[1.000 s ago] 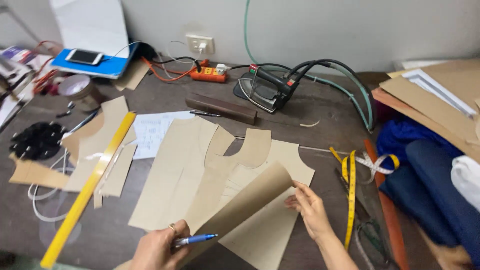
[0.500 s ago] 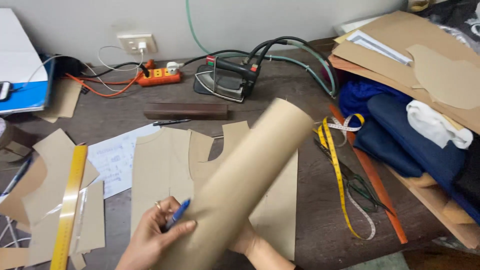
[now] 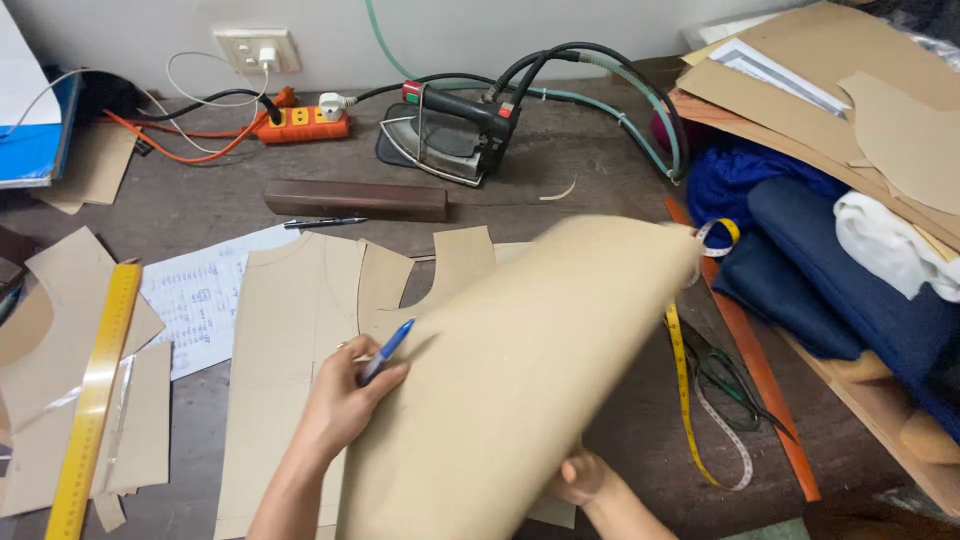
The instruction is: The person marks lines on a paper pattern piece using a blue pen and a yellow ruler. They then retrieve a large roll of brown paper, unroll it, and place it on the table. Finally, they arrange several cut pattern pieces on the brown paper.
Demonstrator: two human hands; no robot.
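Observation:
My left hand [image 3: 345, 400] grips a blue pen [image 3: 386, 350] and rests against the left edge of a large brown paper pattern piece [image 3: 520, 370] that curves up off the table. My right hand [image 3: 582, 476] holds that same piece from below near its lower right edge; most of the hand is hidden under the paper. More flat brown pattern pieces [image 3: 290, 330] lie on the dark table beneath and to the left of my hands.
A yellow ruler [image 3: 95, 385] lies at the left on paper pieces. A steam iron [image 3: 445, 130], an orange power strip [image 3: 300, 125] and a dark wooden block [image 3: 355, 198] sit at the back. A yellow tape measure [image 3: 690, 400], blue folded fabric [image 3: 830, 270] and stacked cardboard [image 3: 860, 90] are at the right.
The pattern piece has been lifted and swung up toward the right, and now it covers more of the table. The view has shifted right and closer.

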